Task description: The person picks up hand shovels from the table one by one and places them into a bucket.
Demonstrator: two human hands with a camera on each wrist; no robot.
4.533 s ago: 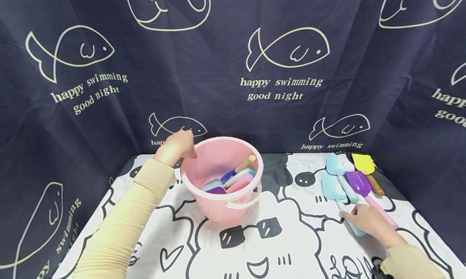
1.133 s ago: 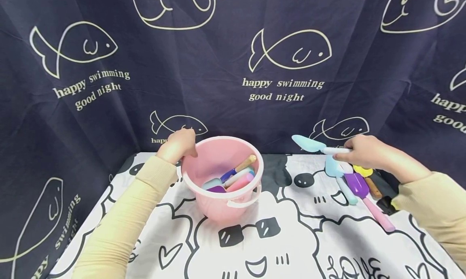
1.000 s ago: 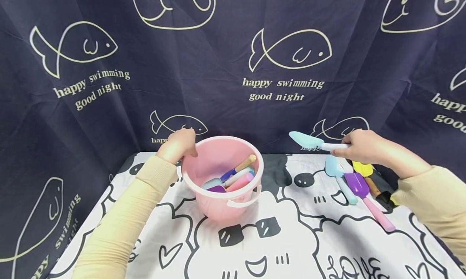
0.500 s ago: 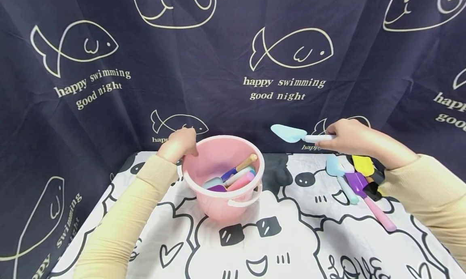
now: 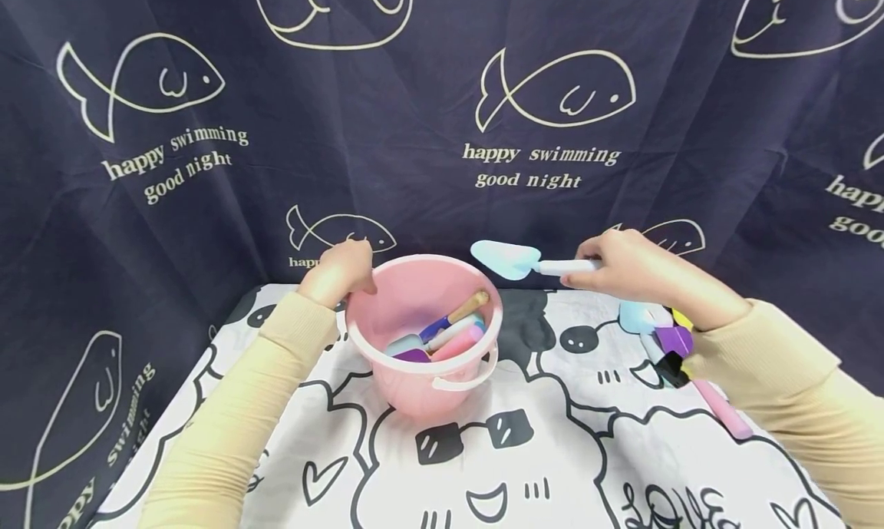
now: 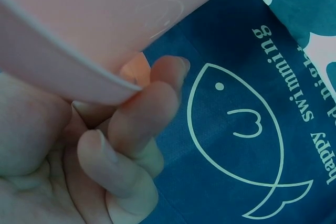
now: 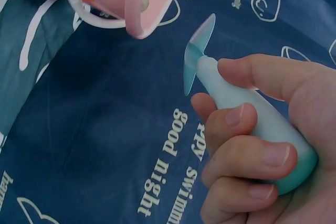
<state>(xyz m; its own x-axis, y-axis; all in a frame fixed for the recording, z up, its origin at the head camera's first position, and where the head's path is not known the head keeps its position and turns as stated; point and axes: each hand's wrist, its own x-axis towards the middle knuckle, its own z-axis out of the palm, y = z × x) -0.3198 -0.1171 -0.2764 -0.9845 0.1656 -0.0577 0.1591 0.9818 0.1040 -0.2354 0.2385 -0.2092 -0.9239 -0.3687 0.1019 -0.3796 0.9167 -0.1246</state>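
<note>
A pink bucket (image 5: 421,383) with a white handle stands mid-table, several toy shovels (image 5: 459,345) inside it. My left hand (image 5: 343,270) pinches its left rim; in the left wrist view the fingers (image 6: 144,111) curl over that edge. My right hand (image 5: 625,264) grips a light blue toy shovel (image 5: 507,259) by its pale handle, fingers wrapped round it in the right wrist view. The shovel is held level in the air, its blade overlapping the bucket's back right rim in the head view.
On the right lie more shovels: a light blue one (image 5: 638,316), a purple one with a pink handle (image 5: 721,410), and a yellow one (image 5: 682,319) mostly hidden behind my right forearm. A dark fish-print curtain (image 5: 414,130) hangs behind the patterned tablecloth (image 5: 539,452).
My right hand took the light blue shovel off the table at the right, lifted it and carried it left to the bucket. The left hand has stayed on the rim.
</note>
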